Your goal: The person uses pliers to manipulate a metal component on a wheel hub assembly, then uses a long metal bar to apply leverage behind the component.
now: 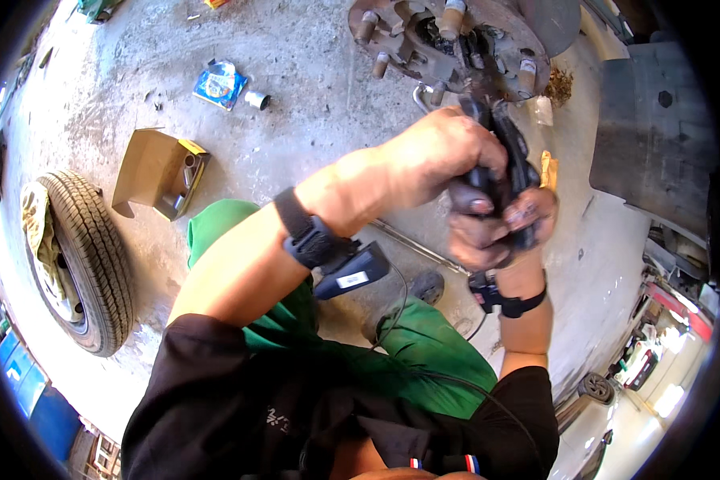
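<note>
My left hand (448, 152) and my right hand (500, 224), both with grimy fingers, are closed around a black, greasy two-handled tool (517, 160), likely pliers, which points up toward a rusty wheel hub (421, 48) with several capped studs. The left grips the upper part of the handles, the right the lower part. The tool's tip is dark against the hub, so I cannot tell what it touches. Beside my right hand lies an orange item (549, 166), partly hidden, and a long metal bar (412, 244) lies on the floor beneath my arms.
An open yellow cardboard box (144, 172) holds metal parts. A tire (88, 264) with cloth is at the left; a blue packet (216, 84) and a metal cylinder (258, 100) lie on the concrete floor. A dark panel (648, 136) stands at the right, and my knees are below.
</note>
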Demonstrator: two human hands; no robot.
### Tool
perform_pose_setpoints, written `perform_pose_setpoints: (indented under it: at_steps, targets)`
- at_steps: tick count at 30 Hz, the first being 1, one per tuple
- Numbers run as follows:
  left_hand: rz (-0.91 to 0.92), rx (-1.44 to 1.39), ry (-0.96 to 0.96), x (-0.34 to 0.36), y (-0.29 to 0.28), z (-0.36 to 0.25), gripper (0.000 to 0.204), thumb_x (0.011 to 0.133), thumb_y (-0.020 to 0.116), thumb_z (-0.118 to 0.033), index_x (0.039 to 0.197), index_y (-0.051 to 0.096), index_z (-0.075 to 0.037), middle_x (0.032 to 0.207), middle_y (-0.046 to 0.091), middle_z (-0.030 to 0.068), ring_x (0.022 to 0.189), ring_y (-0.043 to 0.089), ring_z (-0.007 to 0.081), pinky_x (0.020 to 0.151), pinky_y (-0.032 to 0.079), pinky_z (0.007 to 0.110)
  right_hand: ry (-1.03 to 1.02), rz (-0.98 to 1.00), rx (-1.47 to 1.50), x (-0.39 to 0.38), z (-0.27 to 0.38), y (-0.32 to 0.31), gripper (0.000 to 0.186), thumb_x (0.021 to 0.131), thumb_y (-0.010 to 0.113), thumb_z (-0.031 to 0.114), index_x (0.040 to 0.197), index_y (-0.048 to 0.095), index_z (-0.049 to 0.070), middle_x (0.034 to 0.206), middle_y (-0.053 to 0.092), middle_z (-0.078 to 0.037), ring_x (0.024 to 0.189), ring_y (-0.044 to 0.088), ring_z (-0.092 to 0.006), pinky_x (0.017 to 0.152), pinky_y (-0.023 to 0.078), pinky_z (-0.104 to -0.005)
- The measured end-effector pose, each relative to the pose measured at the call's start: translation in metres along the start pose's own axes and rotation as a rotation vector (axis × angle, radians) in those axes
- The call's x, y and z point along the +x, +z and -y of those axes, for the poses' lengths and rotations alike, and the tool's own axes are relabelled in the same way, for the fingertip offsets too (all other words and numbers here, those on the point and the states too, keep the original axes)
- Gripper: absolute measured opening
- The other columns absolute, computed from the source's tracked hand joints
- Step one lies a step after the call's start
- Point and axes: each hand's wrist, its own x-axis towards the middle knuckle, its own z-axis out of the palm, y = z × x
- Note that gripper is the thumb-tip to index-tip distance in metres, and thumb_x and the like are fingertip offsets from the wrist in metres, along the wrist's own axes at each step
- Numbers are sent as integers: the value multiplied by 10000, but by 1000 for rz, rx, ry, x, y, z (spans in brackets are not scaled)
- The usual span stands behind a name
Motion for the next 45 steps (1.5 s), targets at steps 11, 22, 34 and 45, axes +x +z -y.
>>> perform_pose_setpoints:
  at_steps: [11,22,34,45]
  targets:
    - [95,130,-45,4,-9,-1,254,623,784,-163,826,684,-48,770,665,102,739,663,278,649,519,344,67,31,-27,-4,6,3,341,713,617,177,972,487,-1,659,417,-16,512,428,-131,464,374,-281]
    - [-8,121,30,5,2,11,275,661,728,-36,933,705,-62,933,713,137,869,690,321,768,552,367,221,25,-101,-17,34,-15,351,732,637,190,1007,476,44,691,465,-13,550,447,-127,488,371,-286]
    - [46,123,-85,3,2,6,282,698,661,-27,957,707,-126,924,715,76,872,683,299,776,548,373,246,132,-60,-18,32,-29,385,697,631,247,955,455,22,688,438,-36,524,449,-174,473,357,-295]
    - [-181,-308,-799,-37,-45,-16,320,598,871,-98,902,768,-101,879,739,86,844,706,264,832,534,353,-97,45,-241,38,-42,-36,539,628,597,252,1079,491,-25,867,502,-127,782,524,-244,628,409,-317]
